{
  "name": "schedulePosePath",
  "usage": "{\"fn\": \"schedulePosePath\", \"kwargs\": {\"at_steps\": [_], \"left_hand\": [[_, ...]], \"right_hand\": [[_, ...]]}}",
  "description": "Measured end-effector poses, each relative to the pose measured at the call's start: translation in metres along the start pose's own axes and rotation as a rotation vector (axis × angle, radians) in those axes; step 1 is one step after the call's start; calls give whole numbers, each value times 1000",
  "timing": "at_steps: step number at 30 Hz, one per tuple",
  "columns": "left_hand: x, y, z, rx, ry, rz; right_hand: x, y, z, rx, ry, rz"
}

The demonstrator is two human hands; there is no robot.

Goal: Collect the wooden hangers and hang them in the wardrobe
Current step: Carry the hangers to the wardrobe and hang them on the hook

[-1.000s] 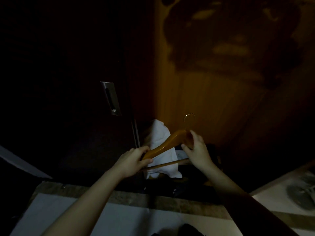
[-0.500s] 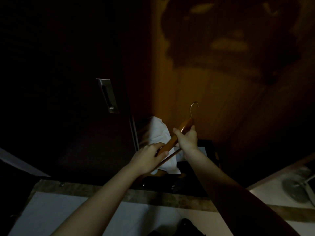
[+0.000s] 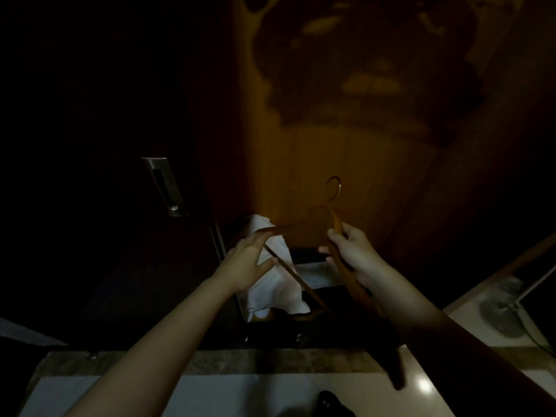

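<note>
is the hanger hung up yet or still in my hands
In hand, not hung. The right hand grips the hanger below its hook; the left hand touches its other end.

The pale tiled floor with a darker stone strip carries a standing fan's base at right and a dark object near the bottom edge.

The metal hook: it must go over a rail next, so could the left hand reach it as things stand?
Probably yes. The metal hook stands bare above the wooden hanger, nothing covering it. The left hand holds one end nearby; the right hand keeps its grip below the hook.
</note>
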State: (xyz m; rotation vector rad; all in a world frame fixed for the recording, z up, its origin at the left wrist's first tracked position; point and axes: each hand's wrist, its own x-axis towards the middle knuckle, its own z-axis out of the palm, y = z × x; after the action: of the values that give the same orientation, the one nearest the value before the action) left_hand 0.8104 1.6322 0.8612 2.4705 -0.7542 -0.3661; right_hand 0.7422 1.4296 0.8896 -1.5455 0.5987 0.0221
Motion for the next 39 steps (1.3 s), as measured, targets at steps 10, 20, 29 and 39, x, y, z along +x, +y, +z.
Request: {"fn": "schedulePosePath", "kwargs": {"at_steps": [10, 20, 29, 39], "left_hand": [[44, 76, -11, 84, 175, 336], [74, 157, -57, 398, 626, 542], [83, 233, -130, 600, 814, 455], [109, 310, -227, 758, 1030, 443]], "right_hand": [[-29, -56, -76, -300, -140, -262], [-36, -130, -144, -270, -164, -530], [-42, -205, -172, -878, 234, -931], [-32, -321, -196, -1014, 431, -1305]]}}
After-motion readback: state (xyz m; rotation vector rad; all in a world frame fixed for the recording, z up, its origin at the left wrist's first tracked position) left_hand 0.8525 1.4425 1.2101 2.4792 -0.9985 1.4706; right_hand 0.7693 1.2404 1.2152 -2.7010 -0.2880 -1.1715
